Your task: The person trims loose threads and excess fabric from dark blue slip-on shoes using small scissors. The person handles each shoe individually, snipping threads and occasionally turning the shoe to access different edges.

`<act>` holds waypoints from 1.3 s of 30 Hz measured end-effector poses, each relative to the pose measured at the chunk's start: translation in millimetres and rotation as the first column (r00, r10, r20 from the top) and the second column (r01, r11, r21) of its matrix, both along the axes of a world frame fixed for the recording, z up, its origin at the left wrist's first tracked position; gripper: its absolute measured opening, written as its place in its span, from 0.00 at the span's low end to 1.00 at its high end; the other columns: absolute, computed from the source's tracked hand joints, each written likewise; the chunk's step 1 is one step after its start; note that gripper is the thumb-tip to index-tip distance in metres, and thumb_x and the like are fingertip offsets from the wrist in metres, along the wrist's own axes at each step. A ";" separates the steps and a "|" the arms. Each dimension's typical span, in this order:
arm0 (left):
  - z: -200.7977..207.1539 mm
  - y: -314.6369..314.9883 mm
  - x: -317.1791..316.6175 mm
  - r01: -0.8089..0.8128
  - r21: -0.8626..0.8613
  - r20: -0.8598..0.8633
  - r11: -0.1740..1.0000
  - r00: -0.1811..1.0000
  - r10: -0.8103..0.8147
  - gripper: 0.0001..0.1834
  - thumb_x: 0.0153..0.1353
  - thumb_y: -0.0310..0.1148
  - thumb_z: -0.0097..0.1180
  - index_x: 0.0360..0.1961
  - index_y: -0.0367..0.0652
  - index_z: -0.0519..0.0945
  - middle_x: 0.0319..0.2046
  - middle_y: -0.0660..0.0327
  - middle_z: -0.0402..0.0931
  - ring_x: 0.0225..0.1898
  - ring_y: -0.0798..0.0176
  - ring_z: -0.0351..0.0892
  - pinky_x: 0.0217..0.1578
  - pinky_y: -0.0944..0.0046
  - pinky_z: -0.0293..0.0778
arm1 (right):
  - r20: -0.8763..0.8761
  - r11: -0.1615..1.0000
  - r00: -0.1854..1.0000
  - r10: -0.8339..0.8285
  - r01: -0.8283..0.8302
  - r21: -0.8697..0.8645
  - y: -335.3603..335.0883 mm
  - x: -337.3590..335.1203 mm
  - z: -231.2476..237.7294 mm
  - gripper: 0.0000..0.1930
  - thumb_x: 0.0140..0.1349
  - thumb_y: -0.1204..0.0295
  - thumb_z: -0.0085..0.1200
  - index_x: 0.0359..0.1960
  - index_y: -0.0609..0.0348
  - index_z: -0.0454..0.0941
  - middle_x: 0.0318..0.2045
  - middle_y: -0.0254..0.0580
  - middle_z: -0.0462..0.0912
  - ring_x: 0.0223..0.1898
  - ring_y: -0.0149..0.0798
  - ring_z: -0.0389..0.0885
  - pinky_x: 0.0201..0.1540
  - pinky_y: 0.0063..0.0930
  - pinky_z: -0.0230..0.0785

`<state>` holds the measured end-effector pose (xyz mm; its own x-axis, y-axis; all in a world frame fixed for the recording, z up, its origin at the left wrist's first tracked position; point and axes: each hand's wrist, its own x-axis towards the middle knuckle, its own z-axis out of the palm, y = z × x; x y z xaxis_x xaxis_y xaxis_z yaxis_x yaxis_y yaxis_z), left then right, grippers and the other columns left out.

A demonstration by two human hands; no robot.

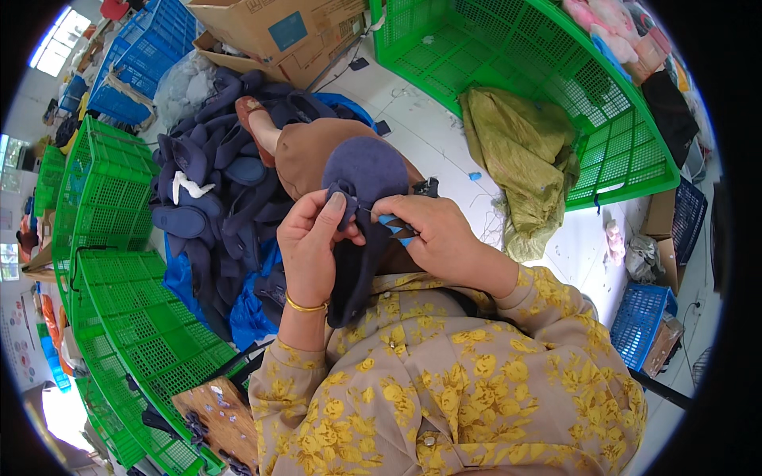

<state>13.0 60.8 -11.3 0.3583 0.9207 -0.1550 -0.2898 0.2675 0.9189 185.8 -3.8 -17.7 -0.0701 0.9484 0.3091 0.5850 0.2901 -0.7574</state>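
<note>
Pinching a bunched bit of a navy slipper (367,163), the left hand (308,238) has thumb and fingers together on it; the slipper lies on the brown-clad lap (305,163), just ahead of and between both hands. Closed around blue-handled snips (394,225), the right hand (438,230) sits just beside it; how far they part I cannot tell. Left of the grip, a heap of slippers (184,222) covers blue sheeting (187,285), green crates (119,174) beyond. Right and ahead, an olive sack (516,147) slumps against a large green crate (508,47)
</note>
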 end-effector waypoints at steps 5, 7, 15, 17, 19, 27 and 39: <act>-1.6 1.1 -0.1 0.010 -0.030 0.008 0.999 1.000 -0.010 0.08 0.67 0.30 0.53 0.38 0.35 0.77 0.26 0.62 0.74 0.24 0.71 0.74 0.25 0.69 0.75 | 0.012 0.999 1.000 -0.005 0.004 0.036 1.9 -1.0 -1.2 0.19 0.49 0.86 0.49 0.43 0.54 0.75 0.35 0.43 0.82 0.36 0.50 0.81 0.36 0.35 0.73; -3.4 0.4 1.1 0.011 -0.045 0.005 0.999 1.000 -0.011 0.08 0.67 0.30 0.53 0.37 0.35 0.77 0.26 0.62 0.75 0.24 0.71 0.74 0.25 0.69 0.75 | 0.026 0.999 1.000 -0.005 0.004 0.044 2.8 -1.1 -1.3 0.20 0.48 0.87 0.48 0.43 0.54 0.75 0.35 0.43 0.82 0.37 0.50 0.81 0.37 0.36 0.74; -3.0 -1.3 2.1 0.030 -0.056 -0.020 0.998 0.999 -0.031 0.08 0.66 0.31 0.54 0.37 0.35 0.78 0.26 0.62 0.75 0.24 0.72 0.74 0.25 0.69 0.75 | 0.084 1.000 0.996 -0.010 0.008 0.024 2.4 -0.5 0.1 0.23 0.44 0.87 0.49 0.45 0.54 0.75 0.35 0.45 0.81 0.36 0.52 0.81 0.36 0.38 0.74; -2.9 -1.0 2.6 0.030 -0.061 -0.017 0.998 0.999 -0.031 0.08 0.66 0.30 0.54 0.38 0.35 0.78 0.26 0.62 0.75 0.23 0.72 0.74 0.25 0.69 0.76 | 0.082 0.999 0.996 -0.028 0.025 0.034 2.3 -1.3 -0.7 0.24 0.44 0.87 0.50 0.45 0.54 0.75 0.36 0.45 0.81 0.36 0.52 0.81 0.35 0.38 0.74; -2.7 -0.6 2.8 0.032 -0.075 0.006 0.997 0.999 -0.032 0.08 0.65 0.30 0.55 0.38 0.34 0.78 0.26 0.62 0.76 0.23 0.72 0.75 0.24 0.69 0.76 | 0.093 0.999 0.995 -0.038 0.036 0.022 1.6 -2.3 -0.7 0.24 0.43 0.87 0.50 0.45 0.53 0.75 0.36 0.45 0.81 0.36 0.52 0.80 0.35 0.38 0.74; -0.8 6.2 -4.0 0.117 -0.139 0.065 0.983 0.992 -0.109 0.08 0.67 0.29 0.52 0.39 0.34 0.77 0.27 0.61 0.77 0.24 0.70 0.76 0.25 0.69 0.77 | 0.178 0.997 0.983 -0.052 0.060 -0.043 -2.7 -2.7 8.5 0.25 0.44 0.87 0.51 0.47 0.52 0.72 0.34 0.46 0.80 0.35 0.52 0.80 0.34 0.40 0.72; -1.7 10.1 -4.2 0.168 -0.180 0.048 0.969 0.986 -0.162 0.07 0.67 0.29 0.49 0.37 0.35 0.76 0.26 0.60 0.76 0.24 0.70 0.75 0.24 0.68 0.76 | 0.052 0.991 0.992 -0.118 0.121 -0.056 3.0 -14.4 3.7 0.21 0.47 0.87 0.47 0.44 0.56 0.71 0.31 0.51 0.78 0.35 0.56 0.78 0.36 0.41 0.71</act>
